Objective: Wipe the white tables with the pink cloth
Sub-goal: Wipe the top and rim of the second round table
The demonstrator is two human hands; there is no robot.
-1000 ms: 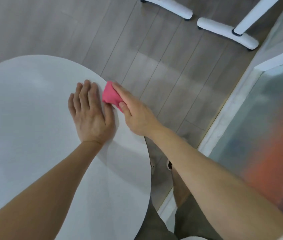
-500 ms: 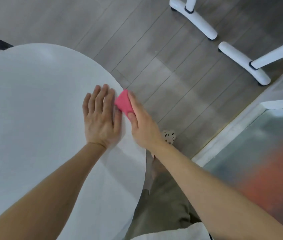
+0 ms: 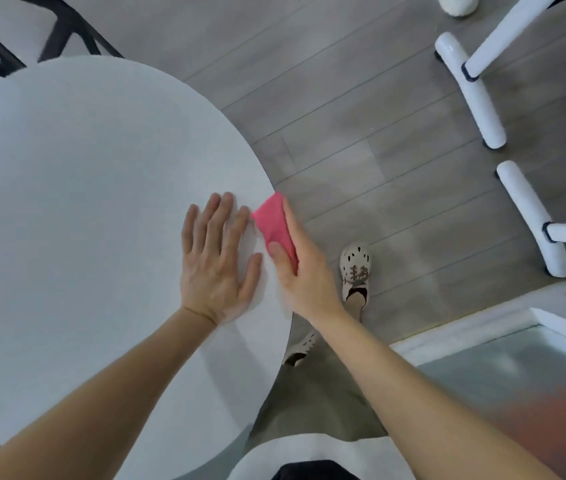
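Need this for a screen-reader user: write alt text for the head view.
A right hand pinches a pink cloth against the edge of a round white table while the left hand lies flat beside it. Grey plank floor, white furniture legs and a shoe lie beyond.

Left hand (image 3: 214,268) flat on white table (image 3: 84,202)

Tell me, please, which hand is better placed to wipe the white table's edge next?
Right: the right hand grips the folded pink cloth at the rim of the round white table; the left hand lies flat, empty.
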